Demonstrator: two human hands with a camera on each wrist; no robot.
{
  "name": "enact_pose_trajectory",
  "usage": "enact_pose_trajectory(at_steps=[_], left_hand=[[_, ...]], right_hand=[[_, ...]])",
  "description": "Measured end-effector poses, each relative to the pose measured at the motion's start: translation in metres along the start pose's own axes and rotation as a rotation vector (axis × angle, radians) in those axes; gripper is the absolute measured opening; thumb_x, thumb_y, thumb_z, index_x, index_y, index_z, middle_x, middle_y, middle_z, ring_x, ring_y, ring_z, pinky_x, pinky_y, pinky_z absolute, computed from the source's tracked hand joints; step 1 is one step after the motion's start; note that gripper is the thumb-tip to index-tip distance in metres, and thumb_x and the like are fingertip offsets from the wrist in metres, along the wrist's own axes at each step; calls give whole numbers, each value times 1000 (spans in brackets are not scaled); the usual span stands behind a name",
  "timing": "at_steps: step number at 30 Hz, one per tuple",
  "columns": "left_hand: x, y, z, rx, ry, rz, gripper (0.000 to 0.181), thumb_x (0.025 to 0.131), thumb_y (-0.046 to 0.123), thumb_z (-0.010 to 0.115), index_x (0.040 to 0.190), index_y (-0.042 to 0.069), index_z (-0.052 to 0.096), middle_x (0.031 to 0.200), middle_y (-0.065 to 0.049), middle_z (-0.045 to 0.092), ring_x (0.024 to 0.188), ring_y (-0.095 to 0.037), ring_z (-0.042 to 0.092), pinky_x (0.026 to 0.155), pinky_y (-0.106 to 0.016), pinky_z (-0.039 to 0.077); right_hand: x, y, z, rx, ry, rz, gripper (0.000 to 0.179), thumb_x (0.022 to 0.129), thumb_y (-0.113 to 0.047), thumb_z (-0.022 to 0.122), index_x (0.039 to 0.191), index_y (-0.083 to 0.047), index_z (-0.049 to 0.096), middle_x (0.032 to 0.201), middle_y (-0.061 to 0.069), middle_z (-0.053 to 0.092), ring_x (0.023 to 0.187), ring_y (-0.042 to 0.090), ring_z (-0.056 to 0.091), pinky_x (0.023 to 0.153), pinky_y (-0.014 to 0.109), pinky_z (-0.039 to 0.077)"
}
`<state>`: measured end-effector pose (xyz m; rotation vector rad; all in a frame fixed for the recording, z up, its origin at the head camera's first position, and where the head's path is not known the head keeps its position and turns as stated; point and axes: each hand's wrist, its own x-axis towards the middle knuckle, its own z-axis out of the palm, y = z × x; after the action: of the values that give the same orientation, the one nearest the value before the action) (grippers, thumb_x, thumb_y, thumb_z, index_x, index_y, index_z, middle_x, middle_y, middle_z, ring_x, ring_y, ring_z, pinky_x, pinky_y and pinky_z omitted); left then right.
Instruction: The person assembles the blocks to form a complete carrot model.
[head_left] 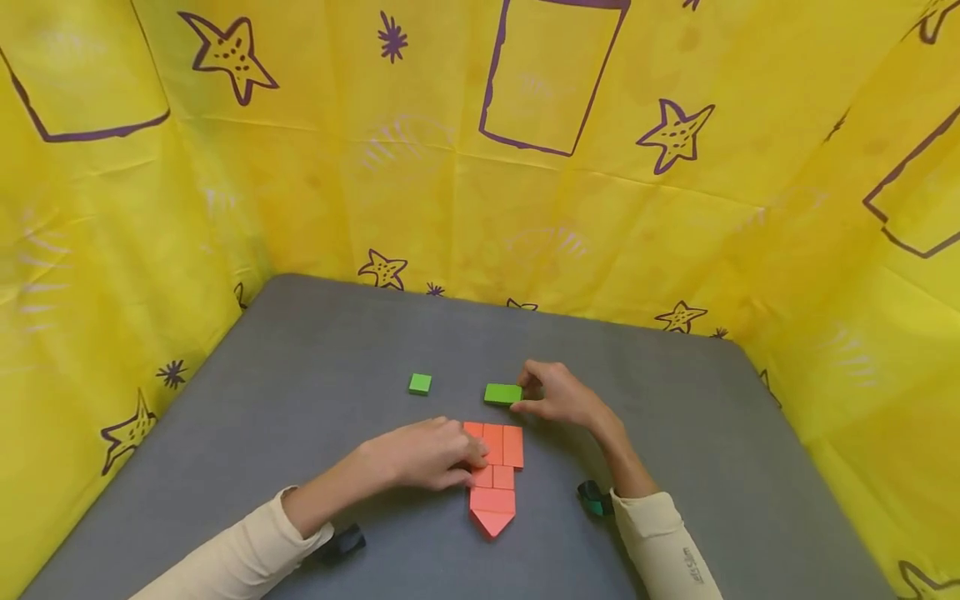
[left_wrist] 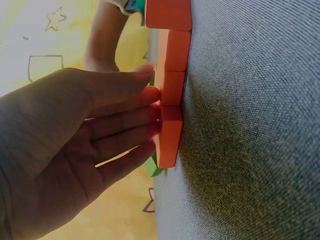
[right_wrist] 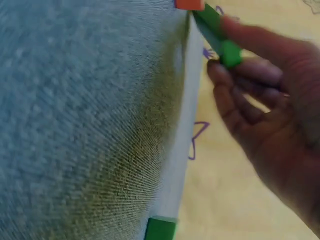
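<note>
Several flat orange blocks (head_left: 512, 447) lie joined on the grey surface, with a triangular block (head_left: 492, 523) pointing toward me at the near end. My left hand (head_left: 427, 454) rests against their left side; its fingers are fairly straight, fingertips touching the blocks in the left wrist view. Just beyond the far end of the orange shape, my right hand (head_left: 558, 392) pinches the right end of a green rectangular block (head_left: 502, 394) between thumb and fingers. In the right wrist view that green block (right_wrist: 231, 54) slants between the fingertips.
A small green square block (head_left: 420, 384) lies left of the held one. Part of another green block (right_wrist: 161, 228) shows at the bottom of the right wrist view. Yellow patterned cloth (head_left: 420, 183) hangs around the grey tabletop (head_left: 675, 417). Each wrist wears a dark camera (head_left: 343, 543).
</note>
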<state>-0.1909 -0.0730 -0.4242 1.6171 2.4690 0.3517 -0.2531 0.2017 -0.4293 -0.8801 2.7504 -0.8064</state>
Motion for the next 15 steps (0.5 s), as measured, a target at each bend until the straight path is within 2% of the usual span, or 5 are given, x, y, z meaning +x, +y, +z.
enact_pose_trajectory(at_steps=[4,7,11,15], left_hand=[[-1,0,0,1,4,2,17,96,20,76,112,16,80,112,7,77,97,-4,72,86,-21,58],[0,-1,0,3,0,7,15,96,21,76,110,17,80,107,8,76,90,-2,69,80,-18,56],[1,-1,1,-1,5,9,16,96,22,76,111,17,80,112,7,77,98,-4,73,85,-21,58],[2,-1,1,-9,10,9,18,96,21,76,113,16,80,113,6,78,101,-6,73,88,-22,59]], right_hand=[[2,0,4,-38,-42,-18,41,88,-21,86,118,-3,66,109,10,75,97,22,73,88,41,62],[3,-1,6,-92,-53,-92,39,92,-20,81,124,-1,68,113,11,73,100,24,69,90,40,60],[4,-5,9,-170,-82,-162,29,95,-16,77,120,-3,73,111,9,73,99,22,67,91,37,58],[3,-10,9,-156,-123,-177,28,94,-14,77,120,-3,73,113,9,74,103,23,69,93,39,58]])
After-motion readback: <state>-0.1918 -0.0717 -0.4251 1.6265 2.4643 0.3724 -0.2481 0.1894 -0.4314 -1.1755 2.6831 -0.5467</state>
